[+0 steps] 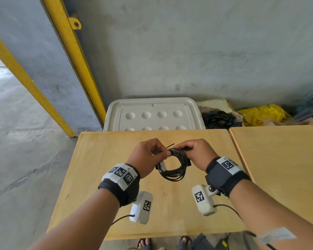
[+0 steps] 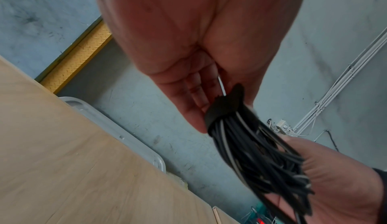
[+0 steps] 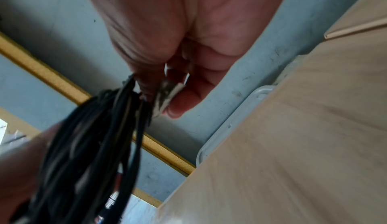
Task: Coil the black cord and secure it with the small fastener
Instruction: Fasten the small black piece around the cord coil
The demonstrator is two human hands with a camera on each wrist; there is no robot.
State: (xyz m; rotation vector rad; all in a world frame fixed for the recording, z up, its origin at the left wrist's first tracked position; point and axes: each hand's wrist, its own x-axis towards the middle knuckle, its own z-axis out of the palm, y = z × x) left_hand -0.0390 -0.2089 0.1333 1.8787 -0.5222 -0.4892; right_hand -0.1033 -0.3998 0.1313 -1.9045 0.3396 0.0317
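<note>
Cord [image 1: 173, 165] coiled, held above table [image 1: 98, 159]. L hand [image 1: 148, 156] pinching coil top; R hand [image 1: 197, 152] pinching strap [image 2: 225, 110] wrapped round bundle. White plug [image 1: 162, 165] on left side.

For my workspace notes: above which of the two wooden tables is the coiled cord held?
The left table, directly before the person, with the white lid behind it. The black cord is held over it; the right table lies aside.
</note>
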